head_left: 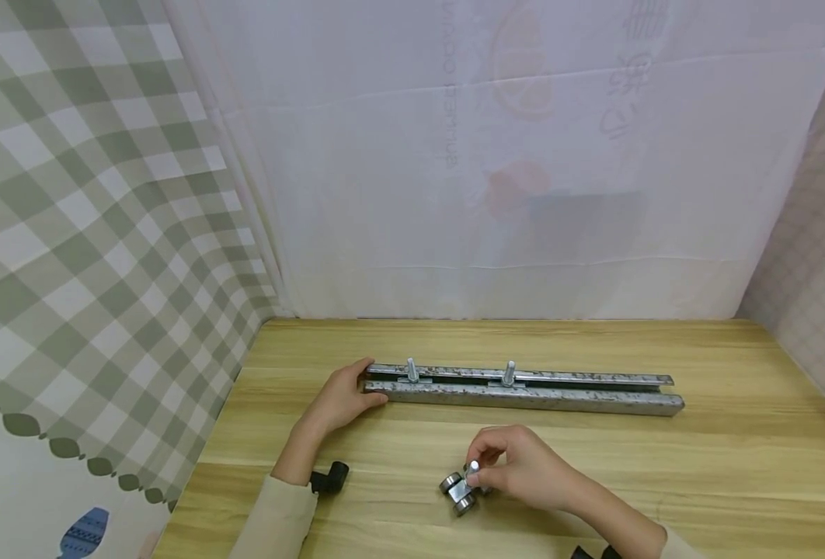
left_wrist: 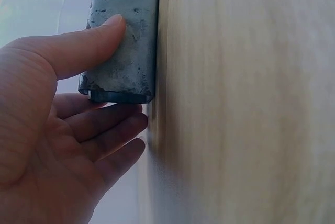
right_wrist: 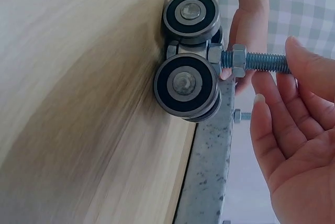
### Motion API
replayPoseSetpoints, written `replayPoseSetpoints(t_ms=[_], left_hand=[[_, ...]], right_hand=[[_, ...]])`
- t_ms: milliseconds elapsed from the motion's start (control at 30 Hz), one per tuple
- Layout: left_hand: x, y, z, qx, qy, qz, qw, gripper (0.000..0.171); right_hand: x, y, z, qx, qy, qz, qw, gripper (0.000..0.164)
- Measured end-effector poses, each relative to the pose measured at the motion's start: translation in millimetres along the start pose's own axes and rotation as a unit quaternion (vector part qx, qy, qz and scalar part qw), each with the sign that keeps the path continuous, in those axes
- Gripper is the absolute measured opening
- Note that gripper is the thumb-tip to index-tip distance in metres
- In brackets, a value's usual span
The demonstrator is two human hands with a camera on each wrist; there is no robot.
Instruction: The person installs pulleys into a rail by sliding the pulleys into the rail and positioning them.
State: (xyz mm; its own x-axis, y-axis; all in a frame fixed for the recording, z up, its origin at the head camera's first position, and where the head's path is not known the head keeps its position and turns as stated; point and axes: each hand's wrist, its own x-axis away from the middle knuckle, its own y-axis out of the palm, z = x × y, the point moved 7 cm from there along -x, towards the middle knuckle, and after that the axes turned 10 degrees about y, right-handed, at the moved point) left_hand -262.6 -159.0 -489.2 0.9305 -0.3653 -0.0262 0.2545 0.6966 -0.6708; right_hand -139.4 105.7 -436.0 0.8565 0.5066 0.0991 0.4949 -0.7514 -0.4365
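Note:
A speckled metal channel rail (head_left: 538, 397) lies across the wooden table, its slot facing up. Two bolts (head_left: 412, 371) with nuts stand up out of that slot. At the rail's left end my left hand (head_left: 339, 400) grips it, thumb (left_wrist: 107, 41) on the near side wall and fingers around the far side and end. Nearer to me, my right hand (head_left: 524, 470) pinches the threaded bolt (right_wrist: 264, 62) of a roller trolley (head_left: 461, 491) between thumb and fingertips. The trolley's dark-faced wheels (right_wrist: 184, 84) are at the tabletop; whether they touch it I cannot tell.
A white printed curtain (head_left: 496, 194) hangs behind the table (head_left: 734, 466). Green checked cloth (head_left: 105, 194) borders the left side, another pale cloth (head_left: 811, 272) the right. A black wrist mount (head_left: 330, 477) sits by the left sleeve.

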Motion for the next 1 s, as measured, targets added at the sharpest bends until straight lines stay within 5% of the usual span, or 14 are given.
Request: replayPoseSetpoints(t_ms=[1000], left_hand=[[1.0, 1.5, -1.0, 0.001, -0.006, 0.001, 1.0000, 0.082]], right_hand=[[12, -31, 19, 0.019, 0.019, 0.048, 0.998, 0.010]])
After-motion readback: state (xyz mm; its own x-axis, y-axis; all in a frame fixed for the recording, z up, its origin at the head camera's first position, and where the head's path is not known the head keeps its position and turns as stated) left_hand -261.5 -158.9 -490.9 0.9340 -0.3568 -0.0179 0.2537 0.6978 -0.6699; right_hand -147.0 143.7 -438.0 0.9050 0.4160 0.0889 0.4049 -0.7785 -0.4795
